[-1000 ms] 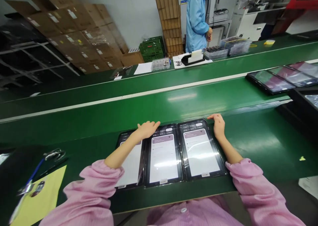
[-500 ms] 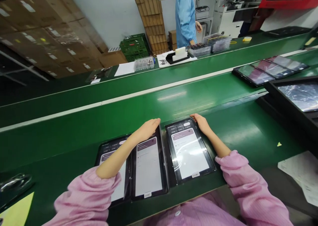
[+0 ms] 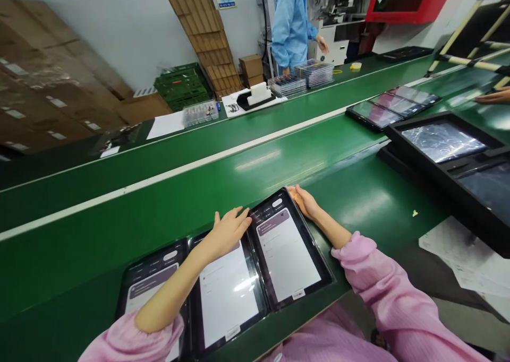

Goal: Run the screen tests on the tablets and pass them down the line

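Right grip (image 3: 305, 201) cupped right tablet (image 3: 290, 253) at one corner, clamping unclear; left grip (image 3: 223, 235) splayed over middle tablet (image 3: 229, 295); uneven push could've scraped edges.

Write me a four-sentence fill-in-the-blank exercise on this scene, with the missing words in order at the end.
1. The person's left hand is over the upper part of the ____ one of the three tablets in a row.
2. The right hand is at an upper corner of the tablet at the row's ____ end.
3. The colour of the person's right sleeve is ____.
4. The co-worker by the far bench wears the colour ____.

Missing words: middle; right; pink; blue.
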The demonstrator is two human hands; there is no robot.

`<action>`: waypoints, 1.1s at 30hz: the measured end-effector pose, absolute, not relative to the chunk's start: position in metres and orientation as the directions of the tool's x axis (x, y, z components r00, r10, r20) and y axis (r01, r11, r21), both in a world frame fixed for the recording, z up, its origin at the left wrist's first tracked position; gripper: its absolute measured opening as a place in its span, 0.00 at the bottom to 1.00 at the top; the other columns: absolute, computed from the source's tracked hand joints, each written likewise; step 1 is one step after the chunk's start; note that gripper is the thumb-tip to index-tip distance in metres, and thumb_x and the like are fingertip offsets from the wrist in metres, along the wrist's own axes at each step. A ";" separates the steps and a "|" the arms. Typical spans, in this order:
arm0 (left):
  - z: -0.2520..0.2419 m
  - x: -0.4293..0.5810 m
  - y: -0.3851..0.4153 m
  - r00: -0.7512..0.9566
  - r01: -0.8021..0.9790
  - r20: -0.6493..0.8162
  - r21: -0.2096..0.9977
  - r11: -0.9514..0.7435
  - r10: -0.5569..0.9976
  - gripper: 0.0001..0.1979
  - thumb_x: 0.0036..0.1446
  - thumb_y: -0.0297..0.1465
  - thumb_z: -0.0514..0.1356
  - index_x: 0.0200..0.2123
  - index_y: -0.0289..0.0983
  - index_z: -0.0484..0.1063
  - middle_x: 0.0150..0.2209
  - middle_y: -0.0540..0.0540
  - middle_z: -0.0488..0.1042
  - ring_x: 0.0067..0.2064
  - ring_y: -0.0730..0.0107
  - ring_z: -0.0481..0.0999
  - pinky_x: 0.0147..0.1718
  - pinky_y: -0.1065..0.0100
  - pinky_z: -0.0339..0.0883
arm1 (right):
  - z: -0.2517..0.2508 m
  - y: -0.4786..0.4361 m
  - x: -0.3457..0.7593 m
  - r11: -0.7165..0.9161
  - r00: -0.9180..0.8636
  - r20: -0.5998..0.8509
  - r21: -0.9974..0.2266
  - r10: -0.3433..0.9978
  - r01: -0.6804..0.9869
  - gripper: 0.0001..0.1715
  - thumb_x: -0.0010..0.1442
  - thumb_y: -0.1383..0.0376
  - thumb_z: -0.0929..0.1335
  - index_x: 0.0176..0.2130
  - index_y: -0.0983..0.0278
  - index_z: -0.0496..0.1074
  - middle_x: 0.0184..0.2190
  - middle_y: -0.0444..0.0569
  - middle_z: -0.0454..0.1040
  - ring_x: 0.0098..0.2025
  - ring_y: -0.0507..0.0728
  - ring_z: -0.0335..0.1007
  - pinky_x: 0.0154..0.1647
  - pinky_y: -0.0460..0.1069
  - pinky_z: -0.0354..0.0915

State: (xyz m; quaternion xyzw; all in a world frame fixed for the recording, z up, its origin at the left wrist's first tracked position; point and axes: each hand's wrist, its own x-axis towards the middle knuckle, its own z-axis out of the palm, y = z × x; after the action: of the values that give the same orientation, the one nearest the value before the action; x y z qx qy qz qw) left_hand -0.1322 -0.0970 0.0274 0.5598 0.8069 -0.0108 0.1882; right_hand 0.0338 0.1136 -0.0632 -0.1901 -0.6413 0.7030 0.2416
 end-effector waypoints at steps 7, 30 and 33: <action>0.022 -0.185 -0.115 -0.432 0.665 -0.313 0.522 0.534 0.845 0.39 0.64 0.51 0.36 0.63 0.32 0.66 0.56 0.37 0.76 0.60 0.53 0.73 0.62 0.53 0.60 | -0.062 0.116 0.039 0.037 -0.736 0.128 -0.990 0.664 -0.139 0.38 0.61 0.32 0.57 0.44 0.58 0.72 0.48 0.51 0.73 0.51 0.62 0.69 0.46 0.55 0.68; 0.025 -0.187 -0.267 -0.571 0.812 0.166 0.262 0.522 0.804 0.25 0.68 0.42 0.43 0.52 0.37 0.75 0.48 0.40 0.80 0.49 0.55 0.77 0.54 0.51 0.68 | -0.076 0.122 0.047 0.297 -0.638 0.304 -0.947 0.707 -0.122 0.37 0.63 0.33 0.57 0.37 0.61 0.72 0.35 0.51 0.76 0.39 0.60 0.72 0.45 0.56 0.69; 0.008 -0.182 -0.282 -0.563 0.818 0.143 0.236 0.524 0.814 0.26 0.68 0.41 0.42 0.57 0.38 0.72 0.54 0.40 0.77 0.57 0.53 0.72 0.61 0.43 0.59 | -0.077 0.124 0.047 0.305 -0.622 0.302 -0.947 0.722 -0.107 0.38 0.63 0.34 0.56 0.35 0.61 0.72 0.38 0.53 0.76 0.41 0.60 0.72 0.43 0.54 0.69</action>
State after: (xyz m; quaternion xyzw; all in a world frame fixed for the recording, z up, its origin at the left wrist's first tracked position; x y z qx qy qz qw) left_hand -0.1816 -0.2823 0.0075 0.4676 0.8729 0.1391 -0.0073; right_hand 0.0474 0.1244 -0.0773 -0.2155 -0.7140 0.5489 0.3775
